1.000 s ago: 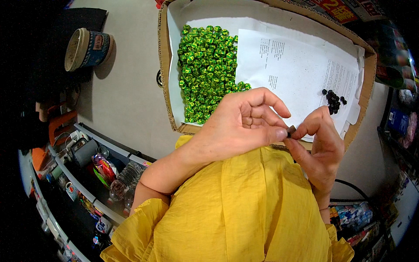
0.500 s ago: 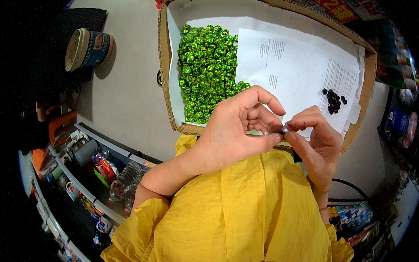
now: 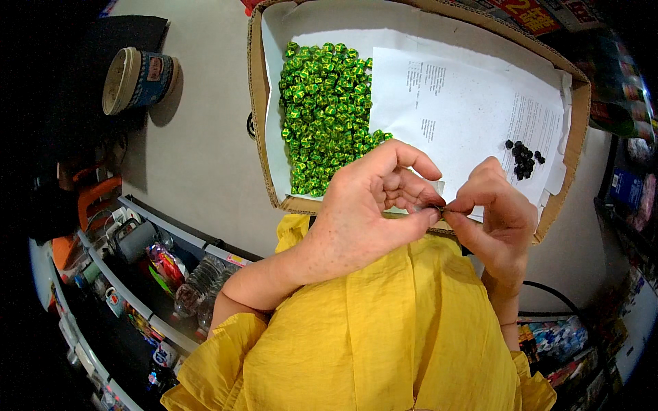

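My left hand (image 3: 373, 212) and my right hand (image 3: 495, 218) meet fingertip to fingertip over the near edge of a cardboard box (image 3: 259, 130). Between their thumbs and forefingers they pinch a small wrapped sweet with a clear wrapper (image 3: 439, 203), each hand holding one end. The box is lined with white printed paper (image 3: 473, 116). A heap of green-wrapped sweets (image 3: 325, 109) fills its left part. A little pile of small dark unwrapped pieces (image 3: 524, 157) lies at its right.
A paper cup (image 3: 137, 79) lies on its side on the grey floor at far left. Low shelves with bottles, a mug and packets (image 3: 147, 267) run along the lower left. Packaged goods stand at the right edge (image 3: 627, 185). My yellow garment (image 3: 384, 329) fills the bottom.
My two hands have drawn closer together and the fingers have shifted on the small sweet, twisting its wrapper. The dark piece seen between the fingers before is now covered.
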The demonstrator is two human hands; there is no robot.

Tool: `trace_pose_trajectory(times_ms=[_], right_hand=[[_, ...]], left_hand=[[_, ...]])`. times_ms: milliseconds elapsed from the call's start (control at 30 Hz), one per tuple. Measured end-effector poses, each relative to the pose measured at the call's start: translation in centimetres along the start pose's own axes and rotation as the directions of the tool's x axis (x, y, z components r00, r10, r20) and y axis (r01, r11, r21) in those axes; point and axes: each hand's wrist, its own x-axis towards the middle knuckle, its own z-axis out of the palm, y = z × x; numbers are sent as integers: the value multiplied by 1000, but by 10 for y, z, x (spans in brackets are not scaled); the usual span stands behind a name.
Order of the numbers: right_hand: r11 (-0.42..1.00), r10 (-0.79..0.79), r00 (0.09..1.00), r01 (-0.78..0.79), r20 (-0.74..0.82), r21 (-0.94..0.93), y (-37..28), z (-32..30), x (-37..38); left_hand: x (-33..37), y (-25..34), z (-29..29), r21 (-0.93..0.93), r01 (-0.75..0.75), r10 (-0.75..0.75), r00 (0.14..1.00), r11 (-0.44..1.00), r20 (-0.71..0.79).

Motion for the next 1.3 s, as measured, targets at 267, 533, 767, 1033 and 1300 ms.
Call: trace_pose_trajectory(times_ms=[267,533,767,1033,1300], right_hand=[[537,-367,924,301,103,-788,-23,0,-11],[353,-449,886,293,114,-888,-24,2,-17],[874,-325,911,187,-255,-448,7,12,-17],[586,387,911,-126,-140,801,2,28,-12],[596,494,869,-340,2,727,-6,18,-10]], left_hand=[[3,2,-2,-108,57,-63,996,993,-57],[4,1,-1,-145,30,-32,999,989,-16],[4,-1,3,-185,-80,62,993,980,-103],[5,-7,6,-110,-218,204,972,970,-119],[3,-5,6,62,-351,356,930,934,-92]])
